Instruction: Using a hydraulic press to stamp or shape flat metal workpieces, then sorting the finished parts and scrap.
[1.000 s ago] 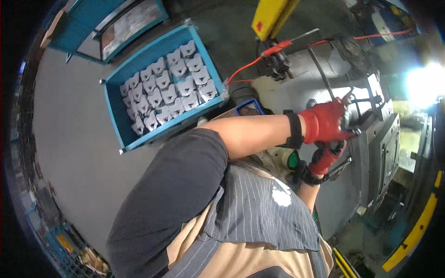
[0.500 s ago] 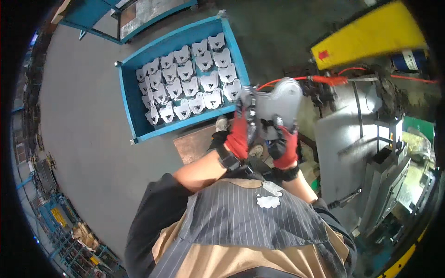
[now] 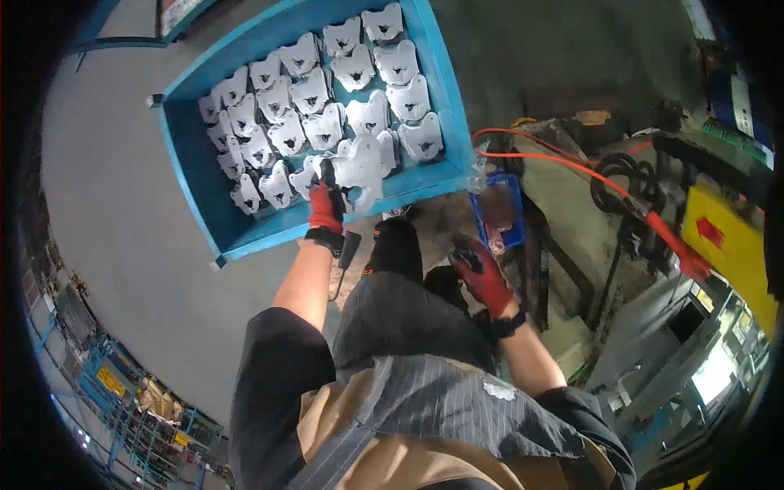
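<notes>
My left hand (image 3: 327,208), in a red glove with dark fingers, is closed on the edge of a flat grey metal plate (image 3: 369,167) with rounded lobes and a cutout. It holds this plate over the near side of a blue bin (image 3: 306,230), close above the stacks there. Inside the bin, similar metal plates (image 3: 310,90) stand in rows of stacks. My right hand (image 3: 483,276), gloved the same way, hangs apart from the bin in front of my body. Its fingers look loosely bent, with nothing seen in them.
A small blue tray (image 3: 516,214) lies right of the bin's near corner. An orange-red hose (image 3: 563,160) runs across to a yellow machine part (image 3: 731,249) on the right. Grey machinery (image 3: 653,351) stands at my lower right, and racks (image 3: 114,384) line the far left.
My left hand has carried the metal plate leftward from beside the machine to over the bin. The right hand has let go of it and dropped lower. My view has turned and shifted nearer the bin.
</notes>
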The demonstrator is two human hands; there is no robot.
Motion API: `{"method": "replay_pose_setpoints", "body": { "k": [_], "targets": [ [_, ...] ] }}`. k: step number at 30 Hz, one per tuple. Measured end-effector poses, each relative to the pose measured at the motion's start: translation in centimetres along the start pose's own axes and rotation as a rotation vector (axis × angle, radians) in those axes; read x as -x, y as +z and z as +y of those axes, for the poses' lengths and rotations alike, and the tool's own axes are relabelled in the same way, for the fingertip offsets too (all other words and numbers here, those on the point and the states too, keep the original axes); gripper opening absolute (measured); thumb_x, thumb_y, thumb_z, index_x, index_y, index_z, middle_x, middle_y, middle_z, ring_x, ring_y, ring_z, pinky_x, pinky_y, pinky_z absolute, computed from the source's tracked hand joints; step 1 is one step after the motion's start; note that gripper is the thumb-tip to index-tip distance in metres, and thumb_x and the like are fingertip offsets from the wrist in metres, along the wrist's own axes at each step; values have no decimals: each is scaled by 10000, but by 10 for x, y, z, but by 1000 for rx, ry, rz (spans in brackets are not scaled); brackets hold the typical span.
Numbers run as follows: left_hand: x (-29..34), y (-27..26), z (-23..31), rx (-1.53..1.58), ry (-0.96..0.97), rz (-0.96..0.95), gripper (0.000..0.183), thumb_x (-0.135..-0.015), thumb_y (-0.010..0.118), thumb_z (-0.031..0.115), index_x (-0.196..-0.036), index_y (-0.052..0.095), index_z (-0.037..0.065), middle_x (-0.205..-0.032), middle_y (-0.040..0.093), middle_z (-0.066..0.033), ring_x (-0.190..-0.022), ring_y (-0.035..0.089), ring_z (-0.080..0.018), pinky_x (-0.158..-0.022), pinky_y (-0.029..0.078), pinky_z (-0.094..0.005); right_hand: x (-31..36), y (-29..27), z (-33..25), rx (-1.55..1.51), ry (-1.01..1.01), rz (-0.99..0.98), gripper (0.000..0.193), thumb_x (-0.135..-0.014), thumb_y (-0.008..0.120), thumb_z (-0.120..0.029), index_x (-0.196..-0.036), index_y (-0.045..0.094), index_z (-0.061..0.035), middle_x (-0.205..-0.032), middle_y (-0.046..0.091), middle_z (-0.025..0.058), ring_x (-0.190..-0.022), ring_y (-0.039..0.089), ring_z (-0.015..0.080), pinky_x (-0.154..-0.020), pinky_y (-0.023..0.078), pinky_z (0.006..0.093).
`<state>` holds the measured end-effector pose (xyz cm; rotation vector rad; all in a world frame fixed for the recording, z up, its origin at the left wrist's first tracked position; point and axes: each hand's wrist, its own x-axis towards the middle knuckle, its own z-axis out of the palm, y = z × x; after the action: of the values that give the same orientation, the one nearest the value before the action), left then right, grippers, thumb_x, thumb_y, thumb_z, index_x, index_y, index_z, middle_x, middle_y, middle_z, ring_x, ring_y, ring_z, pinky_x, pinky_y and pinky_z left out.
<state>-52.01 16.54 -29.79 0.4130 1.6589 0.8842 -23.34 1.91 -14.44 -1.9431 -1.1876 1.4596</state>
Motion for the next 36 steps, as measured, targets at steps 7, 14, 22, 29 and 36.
{"method": "replay_pose_setpoints", "body": {
  "k": [7, 14, 22, 29, 36],
  "targets": [
    [-124, 25, -111, -40, 69, 58, 566, -796, 538, 569, -995, 592, 41, -681, 483, 2, -584, 432, -118, -530, 359, -287, -11, 27, 85, -116, 367, -89, 376, -825, 609, -106, -1179, 496, -46, -1155, 549, 123, -1085, 517, 224, -883, 421, 319],
    [-200, 35, -214, 24, -118, 46, 558, -791, 619, 440, -1161, 519, 34, -952, 567, -74, -804, 541, -180, -677, 436, -302, 5, 46, 156, -60, 358, -86, 367, -835, 599, -115, -1177, 500, -29, -1183, 525, 143, -1097, 504, 224, -911, 403, 317],
    [-252, 4, -325, 40, -69, -52, 464, -865, 516, 320, -1238, 440, 55, -1122, 543, -112, -908, 565, -226, -782, 463, -333, -28, 35, 122, -103, 459, -150, 410, -837, 593, -107, -1220, 467, -34, -1220, 498, 132, -1117, 485, 224, -928, 397, 331],
    [-259, -3, -343, -170, -122, 116, 376, -855, 513, 179, -1201, 475, 37, -1046, 600, -156, -944, 578, -291, -779, 458, -354, -16, 41, 152, 146, 219, -212, 424, -823, 608, -122, -1215, 469, -42, -1190, 505, 162, -1127, 475, 260, -923, 404, 354],
    [-200, 43, -208, -1088, -159, 94, 540, -822, 535, 372, -1210, 450, 6, -1011, 594, -230, -1003, 546, -380, -872, 420, -424, -20, 37, 108, -33, 393, -152, 432, -815, 620, -138, -1209, 472, -43, -1197, 503, 161, -1129, 473, 288, -938, 388, 366]
  ]
}}
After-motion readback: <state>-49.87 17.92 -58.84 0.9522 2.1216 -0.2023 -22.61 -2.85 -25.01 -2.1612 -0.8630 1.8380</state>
